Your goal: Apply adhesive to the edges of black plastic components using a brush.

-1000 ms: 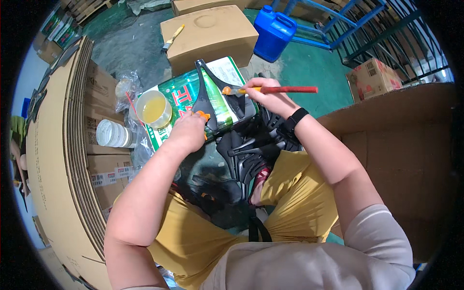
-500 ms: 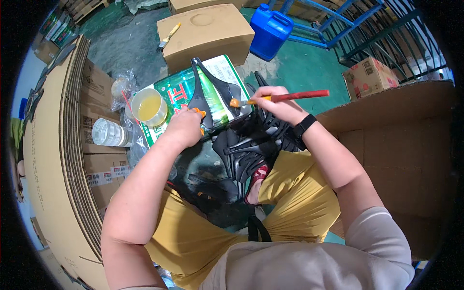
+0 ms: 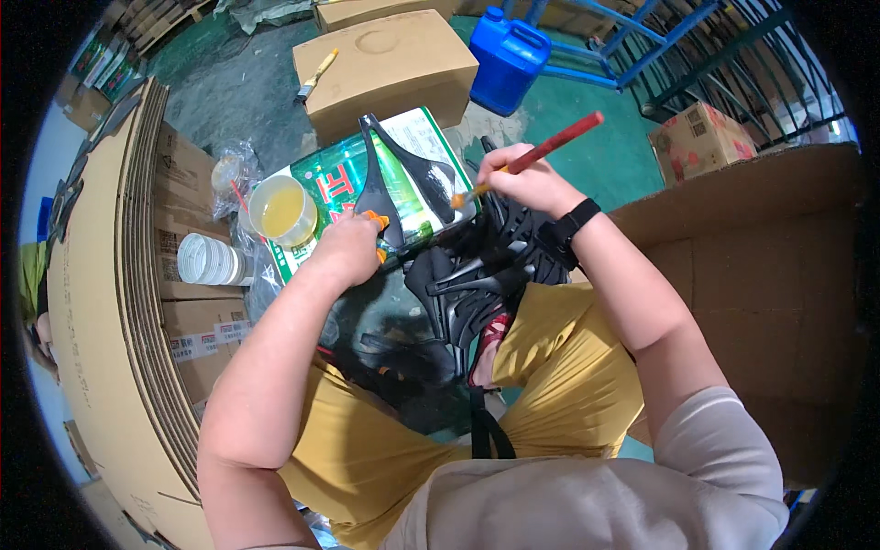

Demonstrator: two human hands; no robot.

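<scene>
A black, glossy V-shaped plastic part (image 3: 373, 188) lies on a green and white printed box in front of me. My left hand (image 3: 346, 249) grips its near left end, with orange coverings on the fingertips. In my right hand (image 3: 533, 181) is a slim brush (image 3: 556, 144) with a red handle, slanting up to the right. The brush's orange-tinted bristles are at the near end of the part's right arm; whether they touch it I cannot tell. A translucent cup (image 3: 284, 211) of yellow liquid stands left of the part, close to my left hand.
Several similar black parts (image 3: 449, 284) are heaped between my legs and the printed box (image 3: 312, 174). White nested cups (image 3: 211, 259) lie at left beside stacked cardboard (image 3: 110, 302). Ahead are a carton (image 3: 403, 69) bearing another brush (image 3: 318, 75) and a blue jerrycan (image 3: 509, 64). An open carton (image 3: 742, 293) stands right.
The right hand and brush tip have shifted slightly right and nearer to me, and the handle now tilts up more steeply. My left hand keeps its hold on the black part.
</scene>
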